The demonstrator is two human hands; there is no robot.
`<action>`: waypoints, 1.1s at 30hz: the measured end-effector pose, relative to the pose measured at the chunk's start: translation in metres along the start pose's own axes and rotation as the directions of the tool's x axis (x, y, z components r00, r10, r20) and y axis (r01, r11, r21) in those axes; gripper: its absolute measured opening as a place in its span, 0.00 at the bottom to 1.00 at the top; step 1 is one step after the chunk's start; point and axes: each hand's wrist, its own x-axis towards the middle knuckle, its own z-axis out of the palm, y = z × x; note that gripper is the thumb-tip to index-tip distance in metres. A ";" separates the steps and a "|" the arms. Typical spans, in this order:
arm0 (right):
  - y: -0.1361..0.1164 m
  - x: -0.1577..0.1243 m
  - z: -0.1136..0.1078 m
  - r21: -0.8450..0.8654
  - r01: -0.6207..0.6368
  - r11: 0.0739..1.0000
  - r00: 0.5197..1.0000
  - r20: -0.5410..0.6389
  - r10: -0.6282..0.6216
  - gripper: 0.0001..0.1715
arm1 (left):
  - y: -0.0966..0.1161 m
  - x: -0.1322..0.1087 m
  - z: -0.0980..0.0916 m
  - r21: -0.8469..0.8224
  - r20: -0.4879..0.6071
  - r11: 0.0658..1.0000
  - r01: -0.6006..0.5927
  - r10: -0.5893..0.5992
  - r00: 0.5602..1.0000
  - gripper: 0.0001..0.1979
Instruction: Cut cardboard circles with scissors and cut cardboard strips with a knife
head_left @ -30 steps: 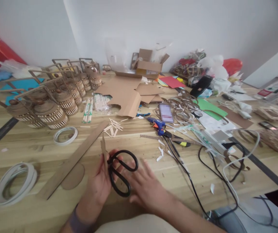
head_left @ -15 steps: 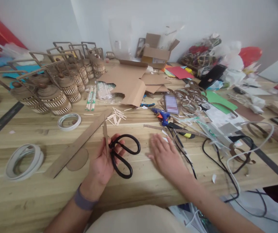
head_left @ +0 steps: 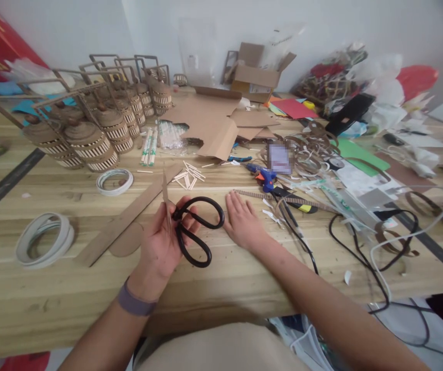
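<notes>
My left hand [head_left: 163, 239] is closed around a pair of scissors [head_left: 210, 206] with big black loop handles, the loops pointing right. A thin brown piece [head_left: 166, 201], seen nearly edge-on, stands up in the same hand; I cannot tell how it meets the blades. My right hand [head_left: 242, 221] lies flat on the wooden table, fingers stretched out and holding nothing, near the end of a narrow brown strip [head_left: 260, 195]. Left of my left hand are a long cardboard strip [head_left: 129, 216] and a cardboard disc [head_left: 126, 241], partly covered by the strip.
Small sticks [head_left: 190, 178] lie ahead. A blue glue gun [head_left: 267, 179], a cutter knife [head_left: 302, 206] and cables [head_left: 351, 252] are on the right. White tape rolls [head_left: 44, 242] lie left, lantern-like crafts [head_left: 90, 144] behind them. Cut cardboard [head_left: 209, 121] lies further back.
My right hand has slid forward and left across the table, sweeping beside the white paper scraps. My left hand still holds the scissors in much the same place. The view has shifted slightly.
</notes>
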 end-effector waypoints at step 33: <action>-0.033 -0.043 -0.040 0.817 -0.399 -0.417 0.917 0.363 -0.166 0.20 | -0.017 -0.002 0.008 0.599 0.228 0.774 -0.205 0.080 0.970 0.19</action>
